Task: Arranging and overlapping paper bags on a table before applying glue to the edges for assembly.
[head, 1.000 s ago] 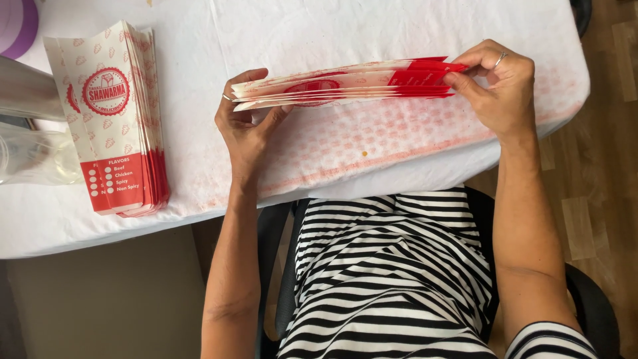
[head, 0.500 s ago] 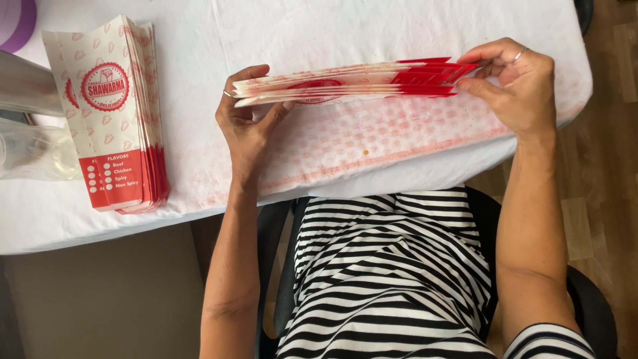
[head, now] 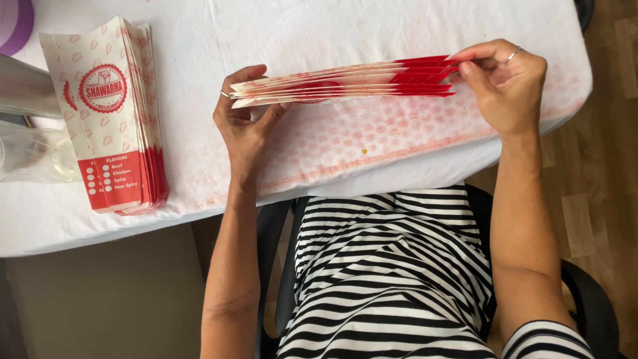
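Note:
A bundle of flat white-and-red paper bags [head: 345, 82] is held edge-on above the table, fanned slightly. My left hand [head: 244, 123] grips its white end from below, thumb on top. My right hand [head: 505, 82] pinches the red end, with fingers spread over the bag edges. A second stack of the same printed paper bags [head: 109, 113] lies flat on the table at the left, apart from both hands.
The table wears a white cloth [head: 372, 146] with faint red staining near its front edge. A clear plastic container [head: 30, 156] and a metallic object [head: 23, 90] sit at the far left, a purple thing [head: 14, 23] in the corner. Wooden floor shows at the right.
The bundle has stayed above the table. My right hand has shifted slightly along the red end, fingers working at the bag edges. My left hand keeps its grip.

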